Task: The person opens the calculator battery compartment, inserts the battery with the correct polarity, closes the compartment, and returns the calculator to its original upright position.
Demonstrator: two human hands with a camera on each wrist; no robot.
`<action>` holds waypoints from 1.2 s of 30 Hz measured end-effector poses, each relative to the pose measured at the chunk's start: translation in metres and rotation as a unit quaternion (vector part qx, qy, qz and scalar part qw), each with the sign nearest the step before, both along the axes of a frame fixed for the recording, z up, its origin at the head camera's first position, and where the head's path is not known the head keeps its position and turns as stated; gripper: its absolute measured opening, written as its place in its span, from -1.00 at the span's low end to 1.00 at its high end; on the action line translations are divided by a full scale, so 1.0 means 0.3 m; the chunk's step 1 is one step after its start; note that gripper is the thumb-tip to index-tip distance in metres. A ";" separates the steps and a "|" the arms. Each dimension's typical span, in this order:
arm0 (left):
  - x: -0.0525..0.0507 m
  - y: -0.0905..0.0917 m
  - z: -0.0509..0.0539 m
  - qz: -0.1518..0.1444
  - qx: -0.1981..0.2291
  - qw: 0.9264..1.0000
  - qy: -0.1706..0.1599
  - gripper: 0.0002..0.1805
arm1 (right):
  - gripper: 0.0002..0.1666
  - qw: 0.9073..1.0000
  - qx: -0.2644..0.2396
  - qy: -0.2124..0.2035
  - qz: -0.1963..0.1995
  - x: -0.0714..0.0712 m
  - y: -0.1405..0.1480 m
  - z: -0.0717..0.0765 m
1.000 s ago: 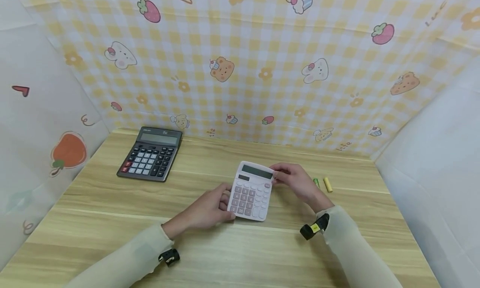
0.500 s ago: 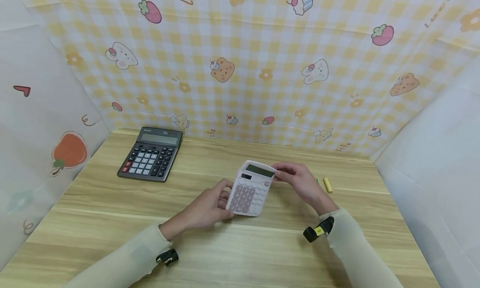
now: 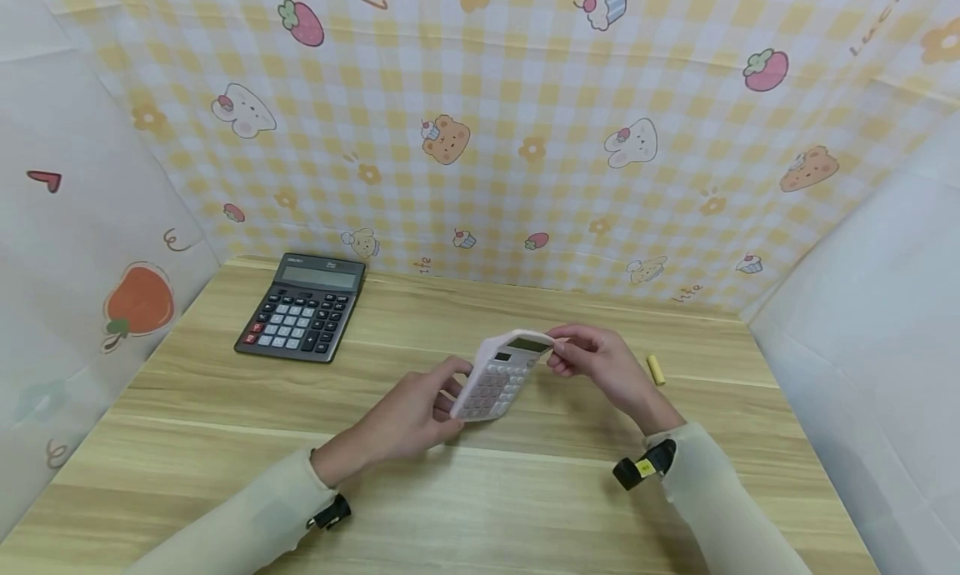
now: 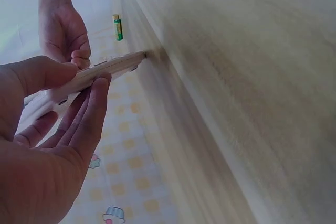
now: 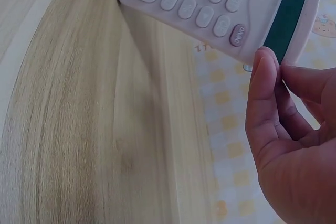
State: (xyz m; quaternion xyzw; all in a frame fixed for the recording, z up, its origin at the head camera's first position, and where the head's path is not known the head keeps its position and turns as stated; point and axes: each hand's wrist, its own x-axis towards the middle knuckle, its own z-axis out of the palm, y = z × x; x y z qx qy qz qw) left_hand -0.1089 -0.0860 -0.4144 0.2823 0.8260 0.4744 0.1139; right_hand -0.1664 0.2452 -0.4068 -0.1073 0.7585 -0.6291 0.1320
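We see the left hand (image 3: pixel 412 408) gripping the pink calculator (image 3: pixel 492 385) by its lower left edge and the right hand (image 3: pixel 600 365) pinching its upper right corner, tilted over the wood-grain table (image 3: pixel 525 508). Only the left wrist view shows us a green cylinder (image 4: pixel 119 32); the head view adds a dark calculator (image 3: pixel 303 308), near the checked cloth (image 3: pixel 495 75).
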 end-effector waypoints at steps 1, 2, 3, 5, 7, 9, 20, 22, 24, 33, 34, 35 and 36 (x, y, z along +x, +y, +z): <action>0.001 0.001 0.002 -0.001 -0.001 1.000 0.006 -0.34 | -0.64 1.000 -0.005 -0.003 0.000 0.001 0.002 0.000; 0.003 0.002 0.004 -0.003 -0.003 1.000 0.013 -0.34 | -0.64 1.000 -0.007 -0.005 0.000 0.002 0.003 0.000; 0.004 0.004 0.005 -0.004 -0.005 1.000 0.021 -0.35 | -0.64 1.000 -0.010 -0.008 0.000 0.003 0.005 -0.001; 0.006 0.005 0.006 -0.006 -0.009 0.999 0.035 -0.36 | -0.65 1.000 -0.014 -0.010 0.001 0.005 0.008 -0.002; 0.008 0.007 0.006 -0.006 -0.014 0.999 0.045 -0.36 | -0.65 1.000 -0.018 -0.012 0.000 0.006 0.010 -0.004; 0.011 0.007 0.006 -0.006 -0.019 0.998 0.054 -0.36 | -0.65 1.000 -0.028 -0.013 0.003 0.009 0.012 -0.005; 0.017 0.011 0.007 -0.006 -0.035 0.995 0.098 -0.33 | -0.55 0.999 -0.039 -0.024 -0.005 0.018 0.011 -0.011; 0.018 0.014 0.004 -0.010 -0.034 0.993 0.110 -0.34 | -0.54 0.999 -0.034 -0.027 -0.009 0.020 0.012 -0.012; 0.021 0.015 -0.001 -0.012 -0.034 0.992 0.119 -0.35 | -0.55 0.999 -0.032 -0.031 -0.010 0.022 0.011 -0.012; 0.029 0.018 -0.017 0.001 -0.065 0.990 0.126 -0.33 | -0.58 0.999 -0.013 -0.049 -0.014 0.032 0.012 -0.022; 0.029 0.018 -0.018 0.004 -0.068 0.990 0.125 -0.32 | -0.58 0.999 -0.009 -0.049 -0.012 0.033 0.013 -0.025; 0.030 0.019 -0.018 0.007 -0.071 0.990 0.119 -0.30 | -0.58 0.999 -0.005 -0.050 -0.011 0.033 0.014 -0.028; 0.030 0.020 -0.019 0.011 -0.073 0.991 0.112 -0.28 | -0.58 0.999 -0.001 -0.050 -0.009 0.034 0.014 -0.030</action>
